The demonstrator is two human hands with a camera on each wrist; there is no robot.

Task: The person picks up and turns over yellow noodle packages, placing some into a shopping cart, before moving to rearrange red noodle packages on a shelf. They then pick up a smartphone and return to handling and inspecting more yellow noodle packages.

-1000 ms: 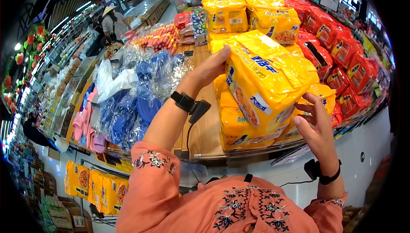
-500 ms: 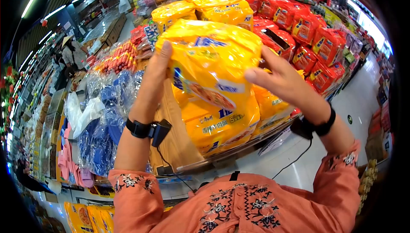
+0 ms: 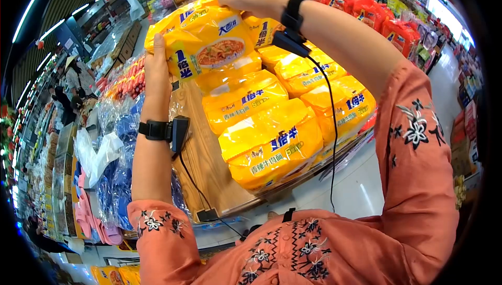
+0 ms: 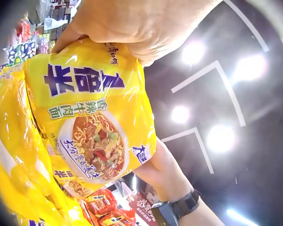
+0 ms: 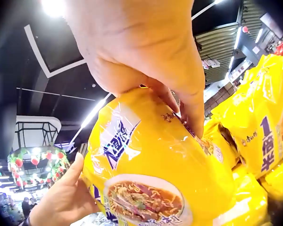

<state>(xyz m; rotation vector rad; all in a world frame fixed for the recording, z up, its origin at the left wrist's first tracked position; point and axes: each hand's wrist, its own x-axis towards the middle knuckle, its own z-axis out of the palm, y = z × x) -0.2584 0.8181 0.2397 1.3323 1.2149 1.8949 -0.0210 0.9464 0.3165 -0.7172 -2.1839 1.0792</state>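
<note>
A yellow multipack of instant noodles (image 3: 219, 52), printed with a noodle bowl, is held up at the far left end of the yellow stack. My left hand (image 3: 156, 60) grips its left side, thumb on the near face. Reaching across, my right hand (image 3: 250, 1) holds the top right corner; its fingers bend over the edge in the right wrist view. Below and nearer lie more yellow noodle packs (image 3: 272, 146) in rows. In the left wrist view, the held pack (image 4: 92, 113) stands close beside other yellow packs (image 4: 19, 155).
Wooden tabletop (image 3: 201, 149) shows left of the stack. Red noodle packs (image 3: 400, 37) are piled at the back right. Blue items in clear plastic (image 3: 117, 180), a white plastic bag (image 3: 99, 154) and pink slippers (image 3: 86, 206) lie left. A person (image 3: 76, 78) stands in the distance.
The held noodle pack has moved away from my body and to the left, over the far part of the stack. My right hand has shifted from its right side to the top corner.
</note>
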